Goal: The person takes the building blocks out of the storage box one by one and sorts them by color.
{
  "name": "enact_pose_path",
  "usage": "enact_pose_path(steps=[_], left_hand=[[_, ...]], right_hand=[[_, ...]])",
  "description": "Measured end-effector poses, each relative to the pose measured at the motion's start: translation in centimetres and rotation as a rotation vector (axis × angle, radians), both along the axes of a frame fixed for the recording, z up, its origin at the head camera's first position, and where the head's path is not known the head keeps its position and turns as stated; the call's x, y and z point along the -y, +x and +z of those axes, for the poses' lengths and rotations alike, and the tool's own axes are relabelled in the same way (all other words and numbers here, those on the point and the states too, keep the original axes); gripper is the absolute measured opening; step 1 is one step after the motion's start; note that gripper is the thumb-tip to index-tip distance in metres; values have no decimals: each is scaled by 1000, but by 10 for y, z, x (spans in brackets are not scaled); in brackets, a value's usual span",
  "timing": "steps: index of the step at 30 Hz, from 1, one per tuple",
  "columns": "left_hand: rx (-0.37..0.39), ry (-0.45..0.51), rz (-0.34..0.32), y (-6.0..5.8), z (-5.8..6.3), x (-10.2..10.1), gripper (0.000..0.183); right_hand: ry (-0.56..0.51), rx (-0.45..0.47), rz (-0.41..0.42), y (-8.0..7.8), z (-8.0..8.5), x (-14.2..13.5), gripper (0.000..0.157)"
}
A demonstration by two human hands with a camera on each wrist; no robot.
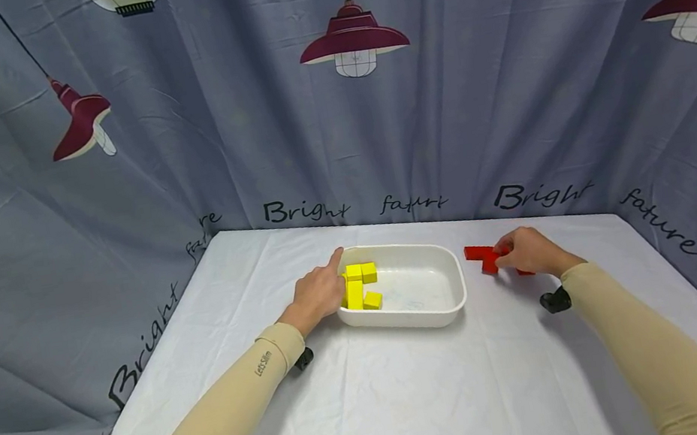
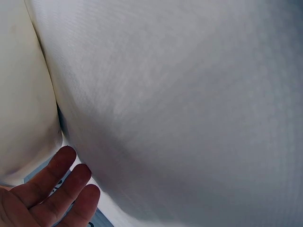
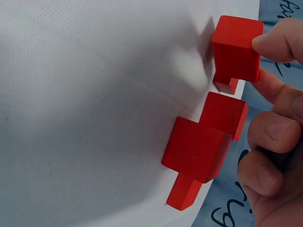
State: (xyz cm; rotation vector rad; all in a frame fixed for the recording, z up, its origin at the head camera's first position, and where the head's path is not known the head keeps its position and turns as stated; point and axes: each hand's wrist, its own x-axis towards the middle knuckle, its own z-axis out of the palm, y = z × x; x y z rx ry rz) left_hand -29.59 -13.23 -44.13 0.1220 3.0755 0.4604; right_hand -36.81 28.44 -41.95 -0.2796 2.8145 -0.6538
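Observation:
The white plastic tray (image 1: 406,319) sits on the table with several yellow blocks (image 1: 355,295) in its left end. My left hand (image 1: 322,294) rests at that left end, its index finger straight along the rim. Loosely extended fingers (image 2: 64,194) show beside the pale tray wall (image 2: 28,94) in the left wrist view; the thumb is hidden. To the right of the tray, my right hand (image 1: 532,253) pinches a red block (image 3: 236,49) between thumb and index finger. More red blocks (image 3: 196,146) lie close beside it, under the curled other fingers.
A white cloth covers the table (image 1: 412,405). Behind it hangs a grey-blue curtain (image 1: 280,129) printed with lamps and lettering, close to the table's back edge. Dark wrist cameras (image 1: 555,301) hang below both wrists, just above the cloth.

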Motion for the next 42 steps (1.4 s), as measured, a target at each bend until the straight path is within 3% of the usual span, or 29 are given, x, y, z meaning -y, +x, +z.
enact_pose_path(steps=[16, 27, 42], left_hand=[[-6, -12, -10, 1, 1, 0, 61], [-8, -19, -15, 0, 4, 0, 61], [-5, 3, -4, 1, 2, 1, 61]], right_hand=[[41, 15, 17, 3, -1, 2, 39], [119, -23, 40, 1, 0, 2, 40], [80, -9, 60, 4, 3, 2, 42]])
